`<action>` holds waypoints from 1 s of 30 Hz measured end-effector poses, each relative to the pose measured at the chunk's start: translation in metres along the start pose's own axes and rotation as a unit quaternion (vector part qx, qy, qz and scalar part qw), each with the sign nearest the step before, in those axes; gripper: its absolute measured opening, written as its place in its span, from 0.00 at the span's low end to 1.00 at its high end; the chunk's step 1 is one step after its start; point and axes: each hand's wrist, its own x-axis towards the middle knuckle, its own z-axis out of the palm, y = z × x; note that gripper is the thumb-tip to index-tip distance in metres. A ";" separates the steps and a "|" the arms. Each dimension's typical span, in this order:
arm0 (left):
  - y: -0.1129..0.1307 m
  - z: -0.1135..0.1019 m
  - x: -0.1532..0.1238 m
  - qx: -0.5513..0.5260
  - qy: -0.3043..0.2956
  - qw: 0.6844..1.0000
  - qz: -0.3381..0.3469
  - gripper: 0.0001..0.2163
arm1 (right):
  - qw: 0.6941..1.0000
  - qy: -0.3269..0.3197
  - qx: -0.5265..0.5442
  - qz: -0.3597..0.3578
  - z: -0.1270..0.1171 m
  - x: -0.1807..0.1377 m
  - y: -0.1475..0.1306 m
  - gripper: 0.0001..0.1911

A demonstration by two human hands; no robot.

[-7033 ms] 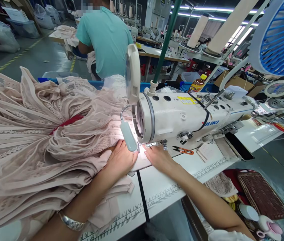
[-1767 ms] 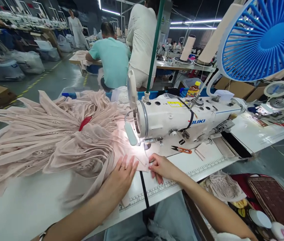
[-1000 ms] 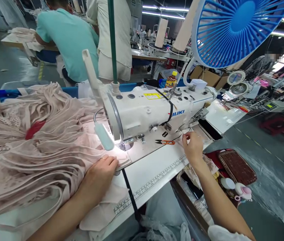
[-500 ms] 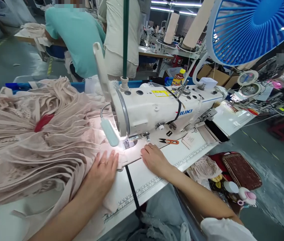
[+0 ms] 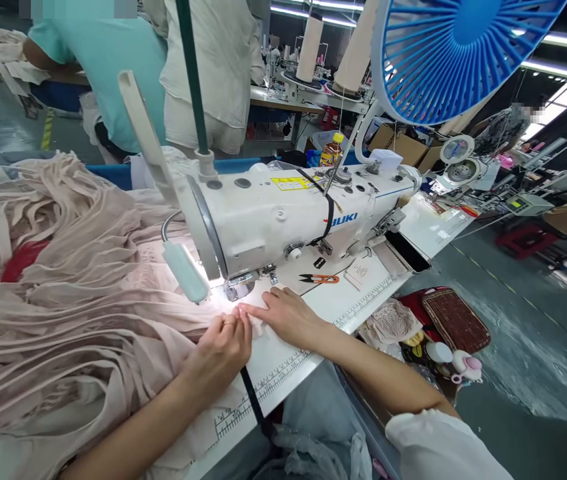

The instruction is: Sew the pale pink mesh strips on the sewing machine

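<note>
A white sewing machine (image 5: 263, 227) stands in front of me, its lamp lighting the presser foot (image 5: 236, 288). Just below the foot, my left hand (image 5: 226, 343) has its fingertips closed on pale pink fabric (image 5: 183, 308). My right hand (image 5: 286, 317) lies palm down on the bed to the right of the foot. One of its digits stretches left and meets the left fingertips at the fabric; its other fingers rest by the foot. The cloth right under the fingertips is mostly hidden. To the left spreads a big heap of pink garment pieces (image 5: 88, 233) with a red tie (image 5: 23, 260).
Orange thread snips (image 5: 319, 279) and a paper tag (image 5: 358, 272) lie right of the hands. A ruler strip (image 5: 283, 373) runs along the table's front edge. A blue fan (image 5: 463, 53) hangs at upper right. Two people work behind the machine. A bottle (image 5: 331, 150) stands behind it.
My left hand has gone from lying flat to pinching the fabric. My right hand has come left to meet it. The whole view has shifted right.
</note>
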 end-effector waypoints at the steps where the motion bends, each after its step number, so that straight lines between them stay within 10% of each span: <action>1: 0.002 -0.001 0.001 -0.001 0.008 1.000 -0.002 0.16 | 1.000 -0.002 0.000 -0.001 -0.001 0.001 0.000 0.25; 11: -0.020 -0.010 -0.041 -0.024 -0.068 0.995 -0.069 0.24 | 1.000 -0.007 -0.015 0.005 0.001 0.000 0.000 0.31; 17: -0.018 -0.001 -0.031 -0.107 -0.060 0.991 0.059 0.20 | 1.000 -0.006 -0.011 0.003 0.000 0.000 0.001 0.30; 23: 0.015 -0.001 -0.016 -0.023 -0.189 0.981 -0.026 0.20 | 0.997 0.000 -0.021 0.070 -0.001 0.013 0.003 0.11; 30: 0.000 -0.005 -0.008 -0.077 -0.158 0.981 -0.081 0.19 | 0.993 -0.032 0.048 0.106 -0.002 0.044 -0.004 0.07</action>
